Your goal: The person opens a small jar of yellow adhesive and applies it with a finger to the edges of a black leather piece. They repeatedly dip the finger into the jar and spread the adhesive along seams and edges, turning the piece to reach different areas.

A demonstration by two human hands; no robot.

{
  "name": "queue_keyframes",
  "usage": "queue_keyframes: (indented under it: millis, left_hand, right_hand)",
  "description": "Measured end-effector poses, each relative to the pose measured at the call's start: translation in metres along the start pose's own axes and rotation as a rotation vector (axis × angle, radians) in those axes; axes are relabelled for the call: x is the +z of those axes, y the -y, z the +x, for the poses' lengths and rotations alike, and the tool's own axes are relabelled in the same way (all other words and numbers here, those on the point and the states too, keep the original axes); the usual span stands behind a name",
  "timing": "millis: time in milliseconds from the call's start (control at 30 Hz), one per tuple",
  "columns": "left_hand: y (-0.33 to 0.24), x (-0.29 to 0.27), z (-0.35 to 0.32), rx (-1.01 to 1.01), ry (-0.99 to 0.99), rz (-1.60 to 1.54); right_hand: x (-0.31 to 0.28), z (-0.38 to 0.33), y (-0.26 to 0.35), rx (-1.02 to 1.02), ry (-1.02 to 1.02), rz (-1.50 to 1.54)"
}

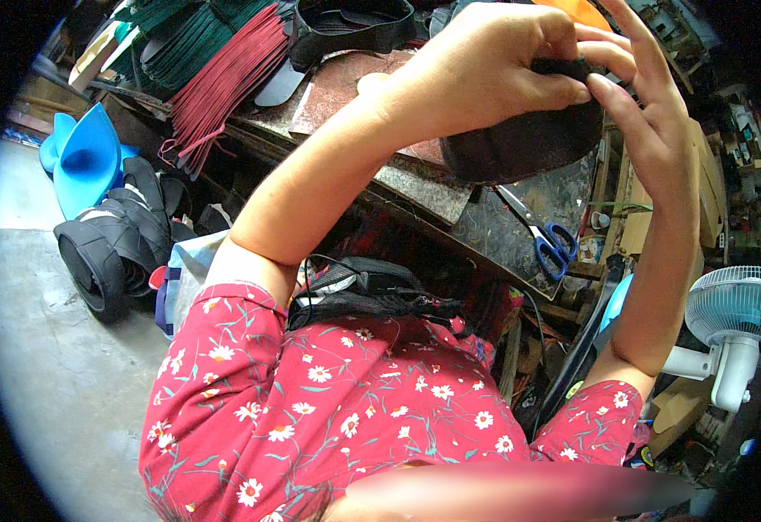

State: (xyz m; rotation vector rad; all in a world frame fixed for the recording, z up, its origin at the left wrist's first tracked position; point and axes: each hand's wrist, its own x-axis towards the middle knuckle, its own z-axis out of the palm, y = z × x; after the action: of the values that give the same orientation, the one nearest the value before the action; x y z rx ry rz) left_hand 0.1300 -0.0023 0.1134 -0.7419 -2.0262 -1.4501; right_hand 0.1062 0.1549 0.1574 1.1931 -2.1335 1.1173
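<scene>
Raised over the workbench, my left hand (pixel 493 65) is closed on the upper edge of a black curved piece of material (pixel 524 146). My right hand (pixel 659 109) pinches the same edge from the other side, its thumb and a finger near the left thumb, while other fingers stretch upward. The piece hangs below both hands with a rounded lower edge; it looks like part of a shoe upper, but its exact kind is unclear. Scissors with blue handles (pixel 553 248) lie on the bench just beneath it. Part of its top is hidden by my fingers.
The dark workbench (pixel 502 228) carries a reddish board (pixel 332 91), a black band-shaped piece (pixel 354 30) and bundles of red straps (pixel 228 74) and green straps (pixel 193 43). Black rolled pieces (pixel 106 252) and blue curved shapes (pixel 89 165) are at left. A fan (pixel 730 317) stands right.
</scene>
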Motion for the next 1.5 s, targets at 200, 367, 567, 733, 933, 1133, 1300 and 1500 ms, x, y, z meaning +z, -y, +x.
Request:
queue_keyframes:
  millis: [200,367,567,733,933,1133,1300,1500]
  left_hand:
    - [0.019,-0.023,-0.016,-0.237,0.154,-0.243]
    - [0.026,-0.030,-0.029,-0.365,0.445,-0.333]
    - [0.009,-0.032,-0.029,-0.420,0.062,-0.630]
    - [0.006,-0.031,-0.030,-0.527,-0.132,-0.902]
    - [0.008,-0.016,-0.030,-0.534,-0.137,-0.770]
    - [0.012,-0.011,-0.030,-0.436,-0.172,-0.802]
    - [0.024,-0.002,-0.028,-0.490,-0.245,-0.839]
    - [0.018,0.010,-0.023,-0.514,-0.310,-0.837]
  right_hand:
    - [-0.039,0.010,-0.036,0.055,0.119,0.254]
    - [-0.036,-0.006,-0.048,0.267,0.021,0.338]
    - [-0.043,-0.015,-0.118,0.131,0.104,0.139]
    - [-0.026,-0.057,-0.191,-0.012,0.406,-0.635]
    - [-0.002,-0.070,-0.184,0.072,0.599,-0.821]
    - [-0.030,-0.072,-0.167,0.054,0.286,-0.674]
    - [-0.033,-0.075,-0.127,0.000,0.378,-0.568]
    - [-0.032,-0.054,-0.053,-0.036,0.074,-0.034]
